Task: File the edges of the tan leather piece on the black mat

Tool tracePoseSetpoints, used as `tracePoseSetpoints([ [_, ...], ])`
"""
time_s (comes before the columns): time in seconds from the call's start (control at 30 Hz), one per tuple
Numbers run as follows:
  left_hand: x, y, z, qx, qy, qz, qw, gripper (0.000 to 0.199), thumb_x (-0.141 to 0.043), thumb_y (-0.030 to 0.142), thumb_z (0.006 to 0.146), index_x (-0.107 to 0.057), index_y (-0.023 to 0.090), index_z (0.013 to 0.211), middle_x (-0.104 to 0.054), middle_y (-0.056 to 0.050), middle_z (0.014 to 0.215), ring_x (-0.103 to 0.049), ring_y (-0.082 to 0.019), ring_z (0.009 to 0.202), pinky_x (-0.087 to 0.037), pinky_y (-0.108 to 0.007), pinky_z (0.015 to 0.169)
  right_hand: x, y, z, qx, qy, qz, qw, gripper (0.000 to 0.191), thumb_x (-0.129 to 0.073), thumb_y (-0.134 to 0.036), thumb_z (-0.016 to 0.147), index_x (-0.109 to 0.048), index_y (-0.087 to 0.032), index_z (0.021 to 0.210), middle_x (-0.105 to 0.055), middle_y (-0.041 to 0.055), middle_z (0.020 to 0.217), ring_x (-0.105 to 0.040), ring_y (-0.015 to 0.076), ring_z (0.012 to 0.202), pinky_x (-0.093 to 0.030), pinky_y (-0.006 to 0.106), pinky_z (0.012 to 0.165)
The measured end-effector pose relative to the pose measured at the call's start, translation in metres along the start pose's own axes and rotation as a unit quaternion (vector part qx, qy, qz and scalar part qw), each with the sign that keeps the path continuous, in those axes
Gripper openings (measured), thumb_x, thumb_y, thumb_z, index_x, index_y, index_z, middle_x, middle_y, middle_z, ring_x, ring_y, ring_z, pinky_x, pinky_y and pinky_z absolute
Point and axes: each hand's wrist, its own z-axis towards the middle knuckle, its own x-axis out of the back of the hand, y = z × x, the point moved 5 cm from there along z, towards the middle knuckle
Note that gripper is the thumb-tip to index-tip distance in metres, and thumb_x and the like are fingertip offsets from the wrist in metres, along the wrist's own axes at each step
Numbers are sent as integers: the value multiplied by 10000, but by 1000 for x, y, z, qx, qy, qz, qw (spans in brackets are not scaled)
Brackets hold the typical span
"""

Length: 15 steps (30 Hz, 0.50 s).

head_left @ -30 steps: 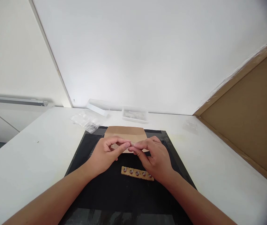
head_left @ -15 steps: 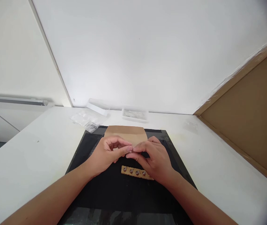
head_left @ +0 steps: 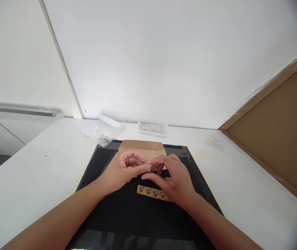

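Observation:
In front of me, over a black mat (head_left: 138, 222), my left hand (head_left: 123, 170) pinches a small clear piece (head_left: 148, 167) at the tip of its thumb. It looks like thin see-through plastic, but its kind is too small to make out. My right hand (head_left: 173, 177) is close against it from the right, index fingertip at the piece and thumb lower down, with a gap between them. Below the hands lies a tan strip with a wavy edge (head_left: 152, 195), bearing several shiny round studs. Its right end is hidden under my right hand.
Behind the hands a brown paper sheet (head_left: 143, 145) lies on the mat. Further back on the white table (head_left: 46, 180) are a clear plastic bag (head_left: 96, 132), a white lid-like tray (head_left: 110, 119) and a shallow translucent box (head_left: 152, 128). A cardboard panel (head_left: 273, 128) stands at right.
My right thumb and index finger have parted slightly, and the clear piece shows more at my left thumb. The whole view has shifted a little.

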Motion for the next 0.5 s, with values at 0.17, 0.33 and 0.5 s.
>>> tracePoseSetpoints([
  [0.17,3,11,-2,-63,28,77,995,300,-712,468,912,-701,169,894,-772,-58,884,-656,-127,692,-432,-184,479,0,3,-1,-3,4,28,1000,319,-827,-491,825,-662,-231,908,-592,-39,703,-525,127,586,-426,305,631],
  [0.33,14,18,-8,-166,120,182,962,267,-646,416,971,-714,186,853,-751,-22,781,-641,-112,625,-447,-205,511,-12,9,-6,-86,-87,63,990,429,-866,-551,738,-595,-226,804,-557,-30,728,-510,141,642,-411,277,549],
  [0.5,15,23,-13,-283,149,243,916,157,-658,291,967,-681,189,850,-723,2,689,-585,-95,522,-450,-221,496,-17,1,-11,-108,-149,37,982,498,-911,-569,651,-558,-225,721,-580,-50,701,-532,134,629,-410,280,554],
])
